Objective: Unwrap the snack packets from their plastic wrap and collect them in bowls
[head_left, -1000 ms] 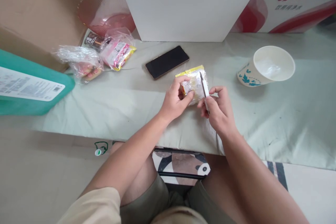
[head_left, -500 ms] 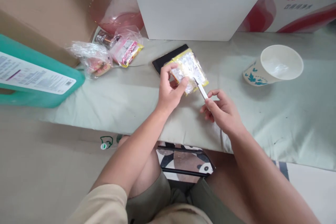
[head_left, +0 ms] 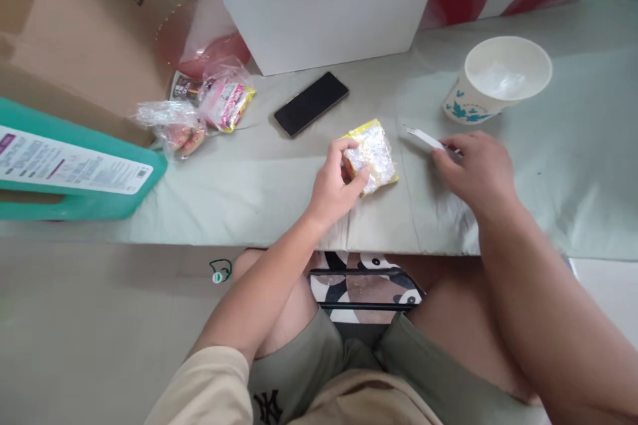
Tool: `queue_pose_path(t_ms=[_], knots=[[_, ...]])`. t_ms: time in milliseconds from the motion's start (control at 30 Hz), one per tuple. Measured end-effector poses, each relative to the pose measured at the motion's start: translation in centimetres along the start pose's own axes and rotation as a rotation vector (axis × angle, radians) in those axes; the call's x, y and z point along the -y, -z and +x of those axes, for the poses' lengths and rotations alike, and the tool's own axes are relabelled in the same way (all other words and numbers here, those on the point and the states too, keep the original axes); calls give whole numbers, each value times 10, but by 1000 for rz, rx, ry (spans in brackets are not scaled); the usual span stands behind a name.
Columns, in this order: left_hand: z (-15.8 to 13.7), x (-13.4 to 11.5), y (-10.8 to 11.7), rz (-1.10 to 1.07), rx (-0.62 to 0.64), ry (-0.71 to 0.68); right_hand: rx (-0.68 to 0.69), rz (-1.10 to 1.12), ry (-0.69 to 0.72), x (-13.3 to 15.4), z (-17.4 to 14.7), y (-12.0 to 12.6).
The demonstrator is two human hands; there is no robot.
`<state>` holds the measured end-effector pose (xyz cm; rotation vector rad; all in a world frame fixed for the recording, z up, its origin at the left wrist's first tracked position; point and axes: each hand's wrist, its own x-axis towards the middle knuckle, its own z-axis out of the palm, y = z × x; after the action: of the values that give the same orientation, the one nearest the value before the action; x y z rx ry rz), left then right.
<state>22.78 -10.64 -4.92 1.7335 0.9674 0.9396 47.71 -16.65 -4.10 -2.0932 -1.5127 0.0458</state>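
A pale cloth is lying under the cup, which is sitting just beyond the right hand. That hand is gripping the tool; the left hand is pinching the packet over the cloth. The packet (nearly square) is facing a yellow edge away from the person. The slim tool is slanting lengthwise, its tip pointing leftward and away, apart from the packet.

Observed glossy, crinkled film on packet; smooth, plastic-looking surface on white cutter. Noted matt, wrinkled cloth over counter, glossy face on phone, matt paper on cup, smooth plastic on green container.
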Motion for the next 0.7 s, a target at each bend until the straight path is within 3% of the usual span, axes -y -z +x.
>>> queue_pose_path(t_ms=[167,333,433,700], knots=[[-3,-7,11,289,-49,-146,-124,21,1,6,1,0],[9,1,27,339,24,-117,151,323,277,53,-13,5],[14,1,28,332,64,-94,278,365,379,68,-20,-4],[21,3,39,276,101,-102,246,318,392,57,-14,-8]])
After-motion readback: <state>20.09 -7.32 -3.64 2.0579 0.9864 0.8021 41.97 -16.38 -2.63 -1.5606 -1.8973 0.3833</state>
